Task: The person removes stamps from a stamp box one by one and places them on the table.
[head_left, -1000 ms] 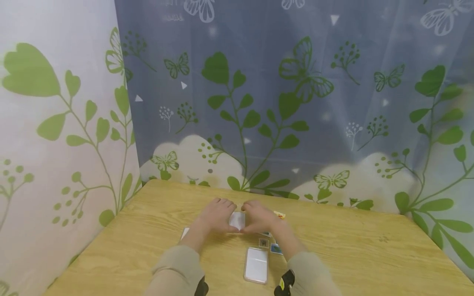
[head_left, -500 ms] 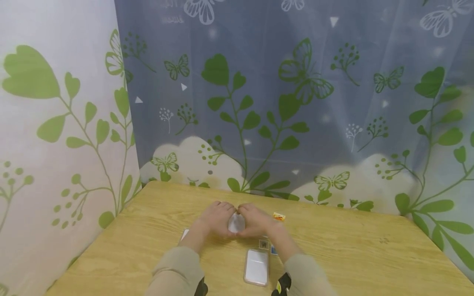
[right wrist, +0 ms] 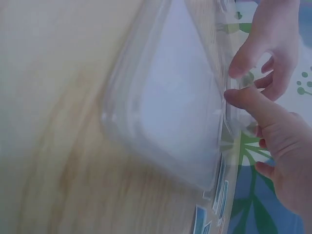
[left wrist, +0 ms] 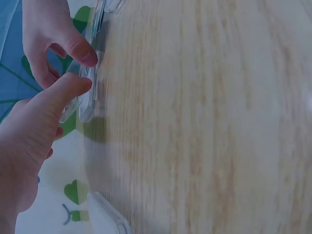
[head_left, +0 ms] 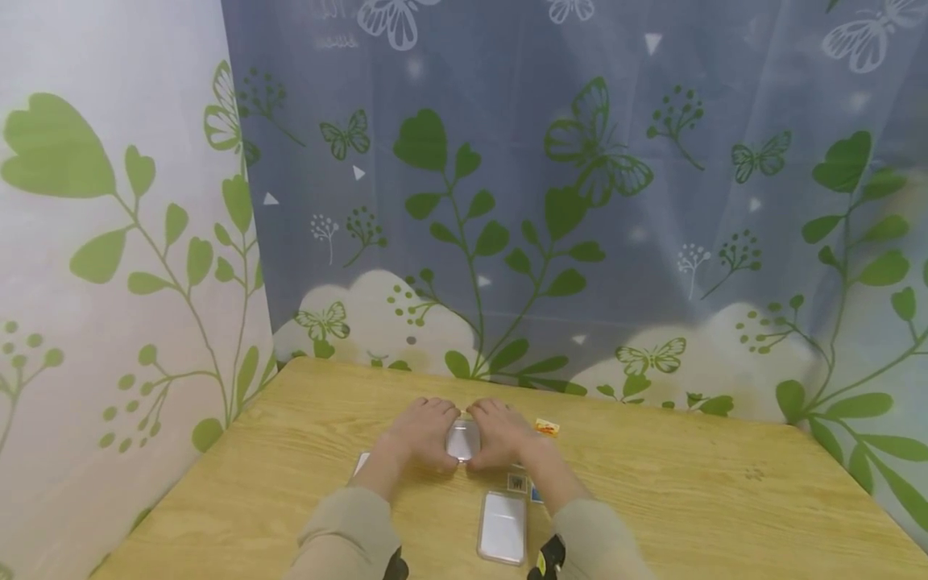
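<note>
Both hands hold a small clear plastic case (head_left: 464, 442) with a white inside, near the middle of the table. My left hand (head_left: 423, 433) grips its left side and my right hand (head_left: 500, 435) its right side, thumbs at the near edge and fingers at the far one. In the left wrist view, a transparent flap (left wrist: 70, 106) stands tilted behind the case's base (left wrist: 87, 100). The left thumb (left wrist: 73, 87) and right thumb (left wrist: 80, 48) press at the near rim. Parts of the case are hidden behind the fingers.
Nearer on the wooden table (head_left: 689, 499) lies a second clear case (head_left: 502, 528) with a white inside. Another case (head_left: 361, 462) is partly hidden by the left forearm. Small stamp-like pictures (head_left: 516, 482) lie beside the right forearm, and a yellow-orange slip (head_left: 547, 427) lies beyond it. A patterned curtain (head_left: 507, 201) backs the table.
My right hand has moved slightly left, and the hands have drawn closer together around the case. More of the yellow-orange slip shows. The other cases stay put.
</note>
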The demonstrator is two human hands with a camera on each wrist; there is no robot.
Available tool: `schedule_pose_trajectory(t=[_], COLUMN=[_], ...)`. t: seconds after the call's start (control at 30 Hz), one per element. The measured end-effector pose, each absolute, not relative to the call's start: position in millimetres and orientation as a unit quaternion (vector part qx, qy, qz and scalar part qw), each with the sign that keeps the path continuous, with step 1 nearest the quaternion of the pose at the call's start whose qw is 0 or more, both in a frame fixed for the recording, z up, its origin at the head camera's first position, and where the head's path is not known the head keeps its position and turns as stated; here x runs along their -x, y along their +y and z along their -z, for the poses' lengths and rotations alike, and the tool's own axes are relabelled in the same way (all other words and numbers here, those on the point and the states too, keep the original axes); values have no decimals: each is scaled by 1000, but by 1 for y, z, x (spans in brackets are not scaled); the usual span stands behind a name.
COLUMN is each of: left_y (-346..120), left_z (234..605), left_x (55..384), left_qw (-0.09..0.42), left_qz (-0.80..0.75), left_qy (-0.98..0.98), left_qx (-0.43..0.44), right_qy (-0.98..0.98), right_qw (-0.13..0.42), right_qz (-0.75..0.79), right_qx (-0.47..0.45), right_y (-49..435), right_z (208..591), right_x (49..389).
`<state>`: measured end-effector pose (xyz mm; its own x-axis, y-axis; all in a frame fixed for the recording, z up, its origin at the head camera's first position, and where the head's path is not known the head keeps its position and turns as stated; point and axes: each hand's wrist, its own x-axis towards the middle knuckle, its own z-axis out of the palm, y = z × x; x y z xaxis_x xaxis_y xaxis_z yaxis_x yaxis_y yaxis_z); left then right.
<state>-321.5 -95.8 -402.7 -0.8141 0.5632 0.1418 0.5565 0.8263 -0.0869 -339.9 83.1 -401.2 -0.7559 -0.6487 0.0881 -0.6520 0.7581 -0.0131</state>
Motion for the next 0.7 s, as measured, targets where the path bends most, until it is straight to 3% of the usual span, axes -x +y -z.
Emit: schedule_pose_trajectory(t=[0.7], left_y=[-92], left_z=[404], left_x=[321], left_qw=[44], left_qz=[8], left_qy=[-962], left_qx=[268], right_qy=[-945], right_qw=[0], right_qz=[-45], right_qx=[-324], right_y=[84], right_z=[405], right_x=[343])
